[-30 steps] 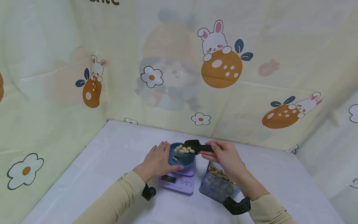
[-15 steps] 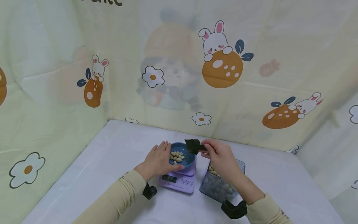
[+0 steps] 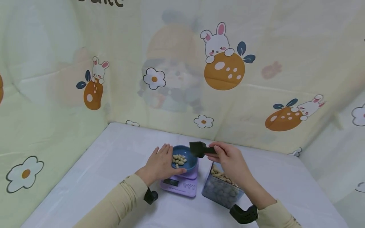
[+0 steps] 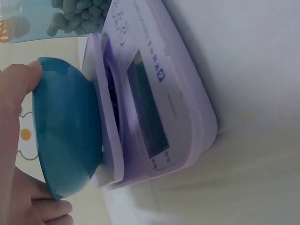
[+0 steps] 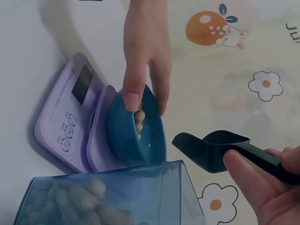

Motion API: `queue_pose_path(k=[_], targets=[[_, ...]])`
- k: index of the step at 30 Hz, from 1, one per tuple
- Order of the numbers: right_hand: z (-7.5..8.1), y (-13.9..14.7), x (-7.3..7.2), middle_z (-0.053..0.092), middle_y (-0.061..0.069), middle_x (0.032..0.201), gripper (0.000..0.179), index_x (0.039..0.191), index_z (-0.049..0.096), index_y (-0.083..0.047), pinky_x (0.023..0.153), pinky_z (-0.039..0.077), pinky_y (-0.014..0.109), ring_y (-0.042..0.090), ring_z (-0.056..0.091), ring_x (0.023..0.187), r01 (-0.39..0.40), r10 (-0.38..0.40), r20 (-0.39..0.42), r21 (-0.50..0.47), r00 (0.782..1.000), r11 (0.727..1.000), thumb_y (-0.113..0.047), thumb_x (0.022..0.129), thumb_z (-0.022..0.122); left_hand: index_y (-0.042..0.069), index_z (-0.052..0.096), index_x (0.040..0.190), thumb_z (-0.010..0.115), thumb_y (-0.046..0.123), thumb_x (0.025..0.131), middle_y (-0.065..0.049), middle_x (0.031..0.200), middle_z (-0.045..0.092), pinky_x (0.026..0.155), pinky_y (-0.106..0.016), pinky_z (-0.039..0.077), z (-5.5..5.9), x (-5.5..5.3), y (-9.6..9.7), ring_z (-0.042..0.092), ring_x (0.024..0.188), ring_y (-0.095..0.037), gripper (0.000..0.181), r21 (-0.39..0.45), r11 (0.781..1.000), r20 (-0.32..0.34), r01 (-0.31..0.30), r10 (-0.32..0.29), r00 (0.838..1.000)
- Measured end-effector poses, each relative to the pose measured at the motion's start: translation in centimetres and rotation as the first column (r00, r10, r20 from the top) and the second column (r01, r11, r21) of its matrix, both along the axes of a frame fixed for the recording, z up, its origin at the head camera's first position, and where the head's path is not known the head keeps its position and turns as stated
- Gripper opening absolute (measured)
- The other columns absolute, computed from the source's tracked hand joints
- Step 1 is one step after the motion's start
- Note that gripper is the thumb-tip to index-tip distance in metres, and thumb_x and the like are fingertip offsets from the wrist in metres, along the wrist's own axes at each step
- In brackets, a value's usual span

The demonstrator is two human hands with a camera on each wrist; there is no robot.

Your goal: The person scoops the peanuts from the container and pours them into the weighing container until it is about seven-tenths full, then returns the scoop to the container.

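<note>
A blue bowl [image 3: 189, 160] with several peanuts [image 3: 179, 160] in it stands on a purple kitchen scale [image 3: 182, 187]. My left hand [image 3: 161, 163] holds the bowl at its rim, thumb on the near side and fingers on the far left side. Above the bowl's right edge, my right hand [image 3: 231, 160] grips the handle of a black scoop [image 5: 206, 150]. No peanuts show in the scoop. The scale's display [image 4: 147, 105] is too dim to read. A clear bluish box [image 3: 220, 191] of peanuts [image 5: 77, 201] sits below my right hand, which hides part of it.
A white cloth covers the table [image 3: 128, 142]. Behind it hangs a pale curtain [image 3: 176, 47] with rabbits and flowers. Black wrist mounts [image 3: 243, 214] stick out below both wrists, the right one close to the box's near corner.
The peanuts that were in the scoop have dropped into the bowl. My right hand tipped the scoop, then drew it slightly right. The left hand stays at the bowl.
</note>
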State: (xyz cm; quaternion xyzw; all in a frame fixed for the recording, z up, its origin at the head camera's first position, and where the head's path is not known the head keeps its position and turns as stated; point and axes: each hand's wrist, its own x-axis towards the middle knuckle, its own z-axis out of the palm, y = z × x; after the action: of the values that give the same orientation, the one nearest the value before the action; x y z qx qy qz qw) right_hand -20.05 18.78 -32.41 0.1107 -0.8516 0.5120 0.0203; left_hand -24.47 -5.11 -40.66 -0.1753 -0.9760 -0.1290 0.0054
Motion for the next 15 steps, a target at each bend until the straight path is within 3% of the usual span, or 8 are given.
queue_pose_path(k=[7,15], targets=[[0.8,1.5,0.5,0.052,0.028,0.141,0.036,0.134,0.052,0.007,0.092,0.055,0.032,0.029,0.069,0.113,-0.025,0.041,0.107,-0.153,0.993,0.988,-0.015,0.108,0.038,-0.003,0.026,0.155,0.056,0.077,0.081,-0.021,0.161,0.028,0.124,-0.054,0.018,-0.3,0.3,-0.1,0.024,0.152,-0.034,0.113,0.020,1.000,-0.015,0.003,-0.002,1.000],[1.5,3.6,1.1,0.048,0.024,0.148,0.042,0.140,0.047,0.005,0.094,0.054,0.031,0.027,0.068,0.115,0.025,0.009,0.157,-0.214,0.988,0.976,-0.021,0.109,0.037,-0.001,0.020,0.157,0.052,0.078,0.084,-0.018,0.164,0.021,0.125,-0.052,0.015,0.5,0.4,0.6,0.018,0.154,-0.031,0.112,0.048,0.998,-0.064,0.052,-0.048,0.997]])
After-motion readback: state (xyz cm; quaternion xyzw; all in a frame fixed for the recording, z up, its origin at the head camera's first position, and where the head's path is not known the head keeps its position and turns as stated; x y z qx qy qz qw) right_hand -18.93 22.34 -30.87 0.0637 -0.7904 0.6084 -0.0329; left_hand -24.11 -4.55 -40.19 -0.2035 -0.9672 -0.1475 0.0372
